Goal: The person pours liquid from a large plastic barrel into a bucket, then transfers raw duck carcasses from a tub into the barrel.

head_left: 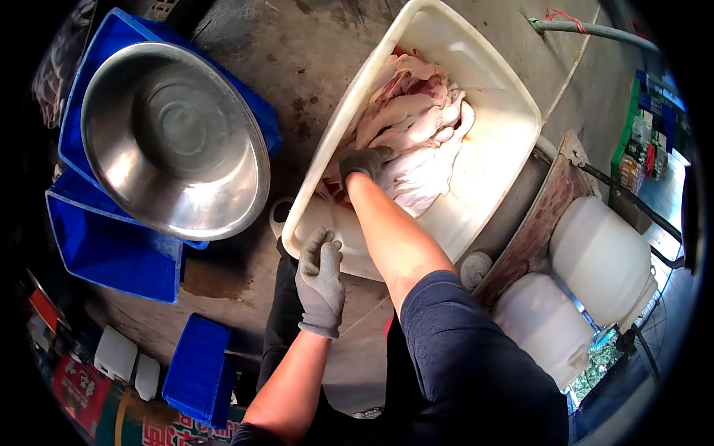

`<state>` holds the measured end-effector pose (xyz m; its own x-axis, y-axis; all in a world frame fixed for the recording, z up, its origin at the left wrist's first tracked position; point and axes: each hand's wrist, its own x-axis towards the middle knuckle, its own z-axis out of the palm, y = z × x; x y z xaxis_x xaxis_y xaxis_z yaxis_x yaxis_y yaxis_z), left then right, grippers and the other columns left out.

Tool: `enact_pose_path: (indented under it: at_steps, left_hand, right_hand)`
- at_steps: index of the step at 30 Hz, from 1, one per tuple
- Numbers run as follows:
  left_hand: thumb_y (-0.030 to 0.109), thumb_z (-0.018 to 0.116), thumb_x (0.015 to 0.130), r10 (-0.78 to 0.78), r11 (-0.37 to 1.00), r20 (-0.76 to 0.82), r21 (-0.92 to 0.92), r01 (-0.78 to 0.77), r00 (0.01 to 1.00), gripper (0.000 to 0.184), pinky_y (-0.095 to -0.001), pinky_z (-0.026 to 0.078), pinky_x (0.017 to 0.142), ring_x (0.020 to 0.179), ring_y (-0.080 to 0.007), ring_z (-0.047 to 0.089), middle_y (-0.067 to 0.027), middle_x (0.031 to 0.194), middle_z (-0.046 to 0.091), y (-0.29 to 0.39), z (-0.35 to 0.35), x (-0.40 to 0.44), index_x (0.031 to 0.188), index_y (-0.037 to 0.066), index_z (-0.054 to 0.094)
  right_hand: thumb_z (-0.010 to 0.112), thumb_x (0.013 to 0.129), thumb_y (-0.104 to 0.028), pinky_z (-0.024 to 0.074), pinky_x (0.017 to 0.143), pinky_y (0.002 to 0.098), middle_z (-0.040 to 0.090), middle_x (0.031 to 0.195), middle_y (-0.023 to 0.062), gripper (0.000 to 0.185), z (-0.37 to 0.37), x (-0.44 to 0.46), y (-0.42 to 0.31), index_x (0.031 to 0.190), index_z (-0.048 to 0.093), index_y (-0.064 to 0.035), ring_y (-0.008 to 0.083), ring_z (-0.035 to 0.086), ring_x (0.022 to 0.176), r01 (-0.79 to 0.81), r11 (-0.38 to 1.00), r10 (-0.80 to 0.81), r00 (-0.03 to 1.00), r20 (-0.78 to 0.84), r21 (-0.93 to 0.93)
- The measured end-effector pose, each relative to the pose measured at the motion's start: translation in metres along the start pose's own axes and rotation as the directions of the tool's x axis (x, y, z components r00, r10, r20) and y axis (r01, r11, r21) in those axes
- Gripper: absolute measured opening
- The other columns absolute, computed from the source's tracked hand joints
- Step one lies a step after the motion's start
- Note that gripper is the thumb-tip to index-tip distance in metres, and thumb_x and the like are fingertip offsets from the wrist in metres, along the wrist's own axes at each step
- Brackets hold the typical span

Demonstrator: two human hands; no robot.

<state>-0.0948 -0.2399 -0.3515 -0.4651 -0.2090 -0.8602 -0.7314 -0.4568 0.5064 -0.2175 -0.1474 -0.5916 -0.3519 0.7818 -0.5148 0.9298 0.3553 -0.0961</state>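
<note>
A large white plastic tub (506, 111) stands tilted across the upper middle of the head view. Inside lies a heap of pale, pinkish raw meat (416, 130) with some redder parts; its exact kind is unclear. My right hand (364, 163), in a grey glove, reaches into the tub and is closed on the near left side of the meat. Its fingertips are partly hidden there. Just outside the tub's near left corner is my left hand (321, 279), also in a grey glove. Its fingers are loosely bent and apart, with nothing in them.
Left of the tub, a wide steel basin (178, 137) rests on blue plastic crates (111, 245). Another blue crate (197, 364) sits lower left. At right are white plastic jugs (602, 245) and a stained board (532, 223). A grey hose (602, 30) crosses the upper right.
</note>
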Motion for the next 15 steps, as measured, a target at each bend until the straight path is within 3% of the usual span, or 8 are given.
enact_pose_path:
  at_steps: [1, 5, 7, 9, 10, 11, 13, 15]
  left_hand:
    - [0.018, 0.057, 0.101, -0.004, 1.0, 0.003, -0.024, 0.004, 1.0, 0.042, -0.03, 0.049, 0.095, 0.112, -0.016, 0.06, -0.0107, 0.129, 0.058, 0.0, 0.0, 0.002, 0.136, -0.004, 0.049]
    - [0.018, 0.059, 0.1, -0.013, 0.997, -0.009, -0.071, 0.013, 1.0, 0.042, -0.0295, 0.049, 0.094, 0.11, -0.0144, 0.06, -0.0094, 0.124, 0.06, 0.001, 0.006, 0.007, 0.134, -0.004, 0.051]
    - [0.019, 0.059, 0.1, -0.032, 0.999, 0.017, -0.038, 0.033, 0.999, 0.042, -0.028, 0.049, 0.094, 0.109, -0.0132, 0.059, -0.0097, 0.124, 0.06, 0.006, 0.013, 0.007, 0.134, -0.004, 0.051]
    - [0.019, 0.06, 0.099, -0.059, 0.998, 0.052, 0.006, 0.059, 0.997, 0.043, -0.0266, 0.048, 0.093, 0.109, -0.0119, 0.059, -0.0099, 0.123, 0.06, 0.002, 0.023, 0.005, 0.134, -0.005, 0.051]
    - [0.02, 0.06, 0.099, -0.054, 0.998, 0.11, 0.03, 0.051, 0.992, 0.043, -0.0258, 0.047, 0.093, 0.108, -0.0115, 0.058, -0.0097, 0.121, 0.061, -0.006, 0.029, 0.006, 0.133, -0.005, 0.052]
    - [0.02, 0.061, 0.099, -0.049, 0.998, 0.168, 0.055, 0.04, 0.985, 0.043, -0.025, 0.047, 0.094, 0.106, -0.0112, 0.058, -0.0094, 0.119, 0.062, -0.011, 0.036, 0.006, 0.133, -0.005, 0.052]
    - [0.023, 0.061, 0.099, -0.093, 0.993, 0.204, 0.083, 0.078, 0.975, 0.043, -0.0259, 0.046, 0.095, 0.106, -0.0119, 0.058, -0.0075, 0.117, 0.063, -0.012, 0.057, 0.002, 0.132, -0.004, 0.054]
    - [0.038, 0.057, 0.101, -0.316, 0.948, 0.424, 0.099, 0.303, 0.849, 0.054, -0.0309, 0.048, 0.093, 0.107, -0.0154, 0.058, -0.005, 0.118, 0.06, -0.008, 0.077, -0.003, 0.137, -0.001, 0.051]
  right_hand:
    - [0.068, 0.075, -0.025, 0.0355, 0.114, 0.0386, 0.037, 0.148, 0.0343, 0.089, -0.013, 0.004, 0.012, 0.147, 0.029, 0.0109, 0.0385, 0.042, 0.138, 0.069, 0.99, -0.076, 0.996, 0.053, 0.123]
    - [0.069, 0.076, -0.023, 0.0533, 0.082, 0.0444, 0.068, 0.1, 0.0255, 0.048, -0.064, 0.054, 0.065, 0.114, 0.057, 0.0032, 0.0395, 0.067, 0.096, 0.301, 0.954, -0.287, 0.918, 0.274, -0.01]
    - [0.068, 0.077, -0.016, 0.0549, 0.069, 0.0383, 0.067, 0.087, 0.0184, 0.039, -0.135, 0.037, 0.055, 0.108, 0.056, 0.0037, 0.0281, 0.068, 0.077, 0.095, 0.95, -0.235, 0.844, 0.483, 0.298]
    - [0.064, 0.081, -0.01, 0.053, 0.06, 0.0335, 0.066, 0.083, 0.0128, 0.03, -0.163, 0.046, 0.074, 0.106, 0.055, 0.0045, 0.0185, 0.064, 0.066, 0.021, 0.855, -0.314, 0.816, 0.486, 0.518]
    - [0.06, 0.085, -0.008, 0.053, 0.061, 0.0323, 0.066, 0.084, 0.0121, 0.025, -0.192, 0.033, 0.066, 0.106, 0.055, 0.0049, 0.0169, 0.065, 0.07, 0.139, 0.921, -0.312, 0.82, 0.479, 0.363]
    - [0.063, 0.083, -0.012, 0.054, 0.067, 0.035, 0.067, 0.087, 0.0155, 0.031, -0.214, 0.02, 0.063, 0.108, 0.055, 0.0063, 0.0221, 0.066, 0.074, 0.106, 0.93, -0.284, 0.816, 0.504, 0.352]
    - [0.065, 0.082, -0.016, 0.0539, 0.076, 0.0409, 0.068, 0.09, 0.0218, 0.038, -0.227, 0.02, 0.089, 0.11, 0.054, 0.0063, 0.0335, 0.068, 0.082, 0.298, 0.917, -0.39, 0.808, 0.442, 0.264]
    - [0.065, 0.082, -0.019, 0.0518, 0.083, 0.0463, 0.067, 0.094, 0.0266, 0.039, -0.268, -0.034, 0.071, 0.11, 0.054, 0.0047, 0.0431, 0.066, 0.091, 0.439, 0.893, -0.439, 0.801, 0.408, 0.098]
